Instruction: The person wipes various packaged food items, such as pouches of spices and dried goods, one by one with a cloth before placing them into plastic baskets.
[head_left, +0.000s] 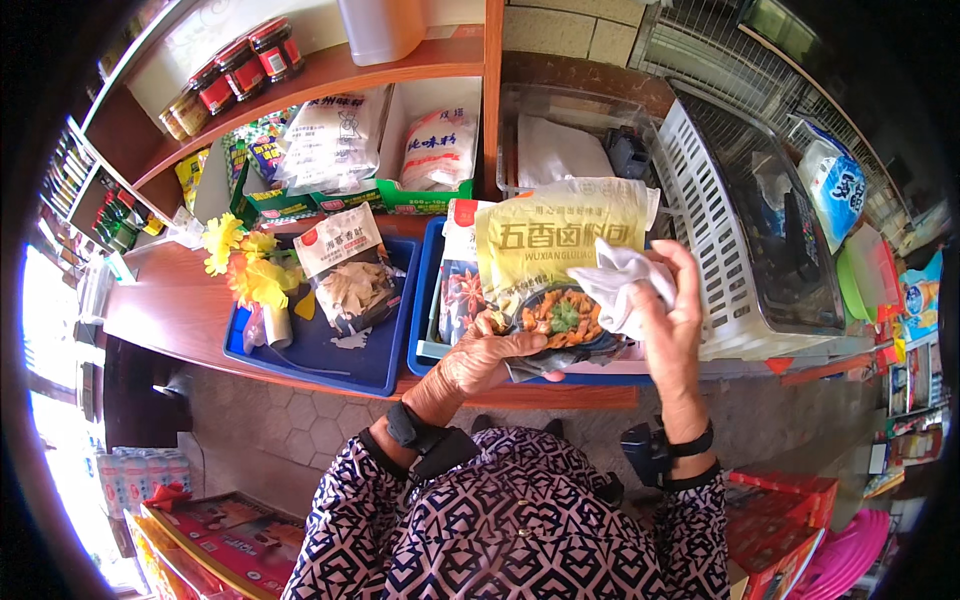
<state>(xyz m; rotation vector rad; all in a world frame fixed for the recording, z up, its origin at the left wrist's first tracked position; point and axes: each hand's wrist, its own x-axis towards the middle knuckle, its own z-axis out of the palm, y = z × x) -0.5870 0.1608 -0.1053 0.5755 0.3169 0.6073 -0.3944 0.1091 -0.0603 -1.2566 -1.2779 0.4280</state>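
Observation:
My left hand (491, 356) grips the lower left edge of a yellow seasoning packet (562, 232), with its thumb across the front. The packet bears writing and a picture of a braised dish, and is tilted up towards me. In my right hand (671, 322) is a bunched white cloth (630, 289), which overlaps the packet's right side. Behind the packet, a pouch with star anise (461, 281) stands in a blue tray (427, 300). To the left, another blue plastic tray (375, 367) holds a pouch of bay leaves (351, 274).
Yellow and orange artificial flowers (259, 274) stand at the left tray. Bagged seasonings (439, 150) sit in boxes under a wooden shelf (322, 82) with sauce jars (240, 67). On the right are a white plastic basket (709, 225) and a clear bin (562, 105). Red cartons (780, 517) flank me below.

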